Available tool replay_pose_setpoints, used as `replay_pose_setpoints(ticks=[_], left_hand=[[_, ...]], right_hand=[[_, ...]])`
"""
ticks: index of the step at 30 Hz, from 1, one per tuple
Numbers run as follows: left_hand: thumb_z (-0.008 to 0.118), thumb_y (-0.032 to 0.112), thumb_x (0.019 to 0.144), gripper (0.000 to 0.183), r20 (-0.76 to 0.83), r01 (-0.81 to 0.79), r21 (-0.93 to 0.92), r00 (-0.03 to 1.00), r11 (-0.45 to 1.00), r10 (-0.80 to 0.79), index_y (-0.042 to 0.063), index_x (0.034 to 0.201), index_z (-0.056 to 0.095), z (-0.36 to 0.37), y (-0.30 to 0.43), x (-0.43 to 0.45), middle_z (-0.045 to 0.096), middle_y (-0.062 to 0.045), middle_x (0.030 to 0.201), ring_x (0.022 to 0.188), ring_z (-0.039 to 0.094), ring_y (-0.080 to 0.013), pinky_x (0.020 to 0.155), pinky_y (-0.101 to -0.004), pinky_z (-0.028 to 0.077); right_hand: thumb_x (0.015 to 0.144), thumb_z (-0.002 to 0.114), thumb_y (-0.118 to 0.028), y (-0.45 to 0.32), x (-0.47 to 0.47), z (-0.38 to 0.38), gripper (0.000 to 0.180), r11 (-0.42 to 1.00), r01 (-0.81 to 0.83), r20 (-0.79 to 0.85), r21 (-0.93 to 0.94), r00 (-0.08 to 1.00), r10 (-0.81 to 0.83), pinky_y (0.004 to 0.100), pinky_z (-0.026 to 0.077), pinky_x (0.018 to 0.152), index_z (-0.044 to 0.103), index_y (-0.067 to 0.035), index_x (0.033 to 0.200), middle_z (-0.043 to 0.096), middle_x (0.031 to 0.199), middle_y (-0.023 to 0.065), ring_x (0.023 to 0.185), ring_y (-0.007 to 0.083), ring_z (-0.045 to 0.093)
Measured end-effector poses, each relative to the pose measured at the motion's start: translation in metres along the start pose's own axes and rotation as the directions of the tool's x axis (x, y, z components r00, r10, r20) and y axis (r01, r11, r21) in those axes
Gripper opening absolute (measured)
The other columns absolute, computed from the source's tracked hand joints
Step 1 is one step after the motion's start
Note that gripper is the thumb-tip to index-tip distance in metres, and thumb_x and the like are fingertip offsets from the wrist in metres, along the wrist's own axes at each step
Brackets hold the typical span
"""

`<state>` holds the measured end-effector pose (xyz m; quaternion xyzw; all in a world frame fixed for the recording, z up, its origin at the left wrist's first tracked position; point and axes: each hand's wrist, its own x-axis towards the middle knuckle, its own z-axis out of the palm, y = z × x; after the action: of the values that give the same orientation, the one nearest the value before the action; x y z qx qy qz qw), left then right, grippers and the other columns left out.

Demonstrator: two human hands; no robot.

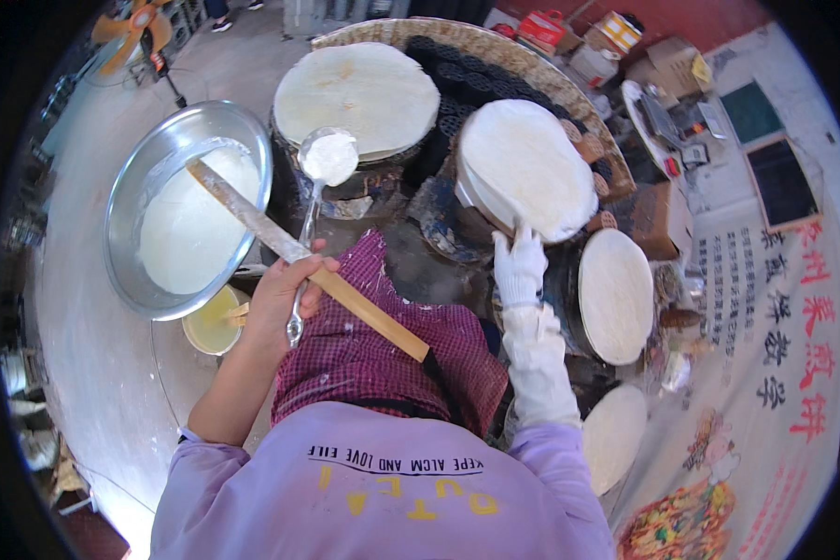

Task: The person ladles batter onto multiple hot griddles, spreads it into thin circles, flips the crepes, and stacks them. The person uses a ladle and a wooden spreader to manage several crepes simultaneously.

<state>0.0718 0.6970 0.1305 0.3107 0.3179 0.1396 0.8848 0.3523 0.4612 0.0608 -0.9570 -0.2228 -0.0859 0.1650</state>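
Observation:
My left hand (283, 290) is bare and closed around a wooden scraper stick (364, 306) and the handle of a metal ladle (329, 157). White batter fills the ladle's bowl, which is over the near edge of a griddle with a thin flatbread (353, 94). The stick's coated end is over a steel basin (119, 231) of white batter (189, 231). My right hand (520, 269), in a white knit glove, has its fingertips at the near edge of a pale flatbread (525, 164) on a round griddle; whether they pinch it I cannot tell.
Below the basin is a tub (213, 318) of yellowish liquid. More round flatbreads (616, 297) (614, 437) lie at the right. Black honeycomb briquettes (472, 77) stand behind the griddles, inside a curved rim (546, 59). Cardboard boxes (661, 217) and an orange fan (136, 24) are farther off.

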Motion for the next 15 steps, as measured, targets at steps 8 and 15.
replay_pose_setpoints(ticks=[8, 15], left_hand=[[0.058, 0.009, 0.093, 0.041, -0.062, -0.014, -0.033, 0.998, 0.999, 0.012, -0.003, 0.129, 0.045, -0.005, 0.027, -0.003, 0.068, -0.016, 0.092, 0.043, 0.047, -0.0075, 0.034, -0.0198, 0.038], [0.058, 0.009, 0.094, 0.038, 0.131, 0.174, 0.076, 0.974, 0.982, -0.183, -0.003, 0.129, 0.047, 0.047, 0.005, 0.020, 0.069, -0.015, 0.093, 0.045, 0.047, -0.0071, 0.036, -0.0193, 0.037]], right_hand=[[0.091, 0.058, -0.034, 0.003, 0.116, 0.047, 0.029, 0.918, 0.098, 0.058, -0.383, 0.995, -0.082, 0.0493, 0.049, 0.084, 0.062, -0.009, 0.106, 0.065, 0.105, 0.0156, 0.096, 0.0358, 0.062], [0.089, 0.069, -0.030, 0.116, 0.075, -0.139, 0.034, 0.953, -0.099, -0.505, 0.288, 0.829, 0.239, 0.0339, 0.052, 0.074, 0.069, 0.000, 0.104, 0.071, 0.087, 0.0109, 0.076, 0.0194, 0.063]])
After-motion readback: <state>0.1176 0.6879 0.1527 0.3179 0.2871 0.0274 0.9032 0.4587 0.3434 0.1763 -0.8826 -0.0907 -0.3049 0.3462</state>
